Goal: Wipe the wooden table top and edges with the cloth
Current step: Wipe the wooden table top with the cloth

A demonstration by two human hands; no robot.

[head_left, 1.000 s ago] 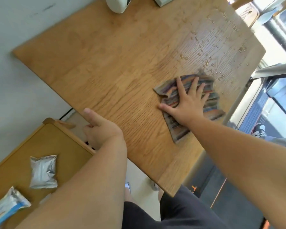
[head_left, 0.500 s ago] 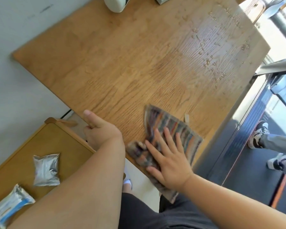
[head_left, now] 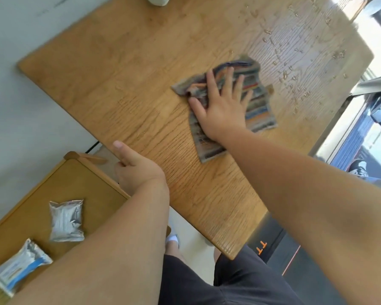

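The wooden table (head_left: pixel 141 80) fills the middle of the view, with water droplets (head_left: pixel 295 75) scattered over its far right part. A striped multicoloured cloth (head_left: pixel 259 108) lies crumpled on the table right of centre. My right hand (head_left: pixel 222 106) presses flat on the cloth, fingers spread. My left hand (head_left: pixel 136 170) grips the table's near left edge, thumb on top of the wood and fingers hidden under the edge.
A lower wooden side table (head_left: pixel 42 205) stands at the bottom left with a silver packet (head_left: pixel 66 220) and a blue-and-white packet (head_left: pixel 17 271) on it. A white object (head_left: pixel 158 0) sits at the table's far edge. A dark metal frame (head_left: pixel 339 111) runs along the right edge.
My right hand has slid the cloth from the near edge of the table back up toward the wet far right area. My left hand stays on the left edge.
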